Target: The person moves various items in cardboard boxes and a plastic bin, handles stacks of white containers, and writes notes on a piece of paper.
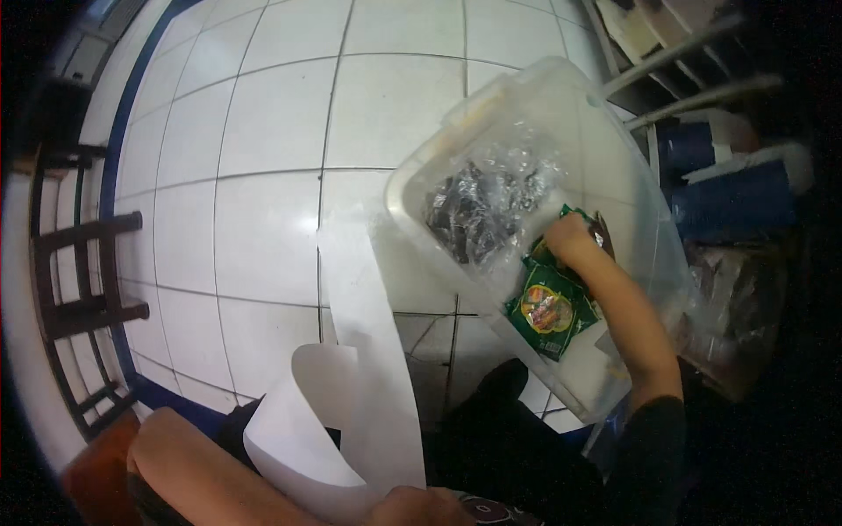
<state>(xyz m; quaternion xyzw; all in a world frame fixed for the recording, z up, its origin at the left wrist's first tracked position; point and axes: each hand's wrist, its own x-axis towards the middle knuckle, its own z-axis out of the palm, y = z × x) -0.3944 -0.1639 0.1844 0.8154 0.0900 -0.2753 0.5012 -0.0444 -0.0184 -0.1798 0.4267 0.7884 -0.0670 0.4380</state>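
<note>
Inside a large translucent plastic bin (421,223) on the floor, my right hand (569,238) is on green printed packets (552,309); its fingertips are hidden, so its grip cannot be told. Beside the packets lies a crumpled clear plastic bag (487,197) with dark contents. My left hand (418,509), at the bottom edge of the view, holds a long strip of white paper (388,394). The strip curls into a loop on its left side, and its far end stretches forward over the floor tiles.
A dark wooden chair or frame (82,243) stands at the left by the wall. At the upper right is a shelf rack (684,59), with blue containers (730,204) and a clear plastic bag (730,296) nearer. White floor tiles (263,230) with dark joints lie ahead.
</note>
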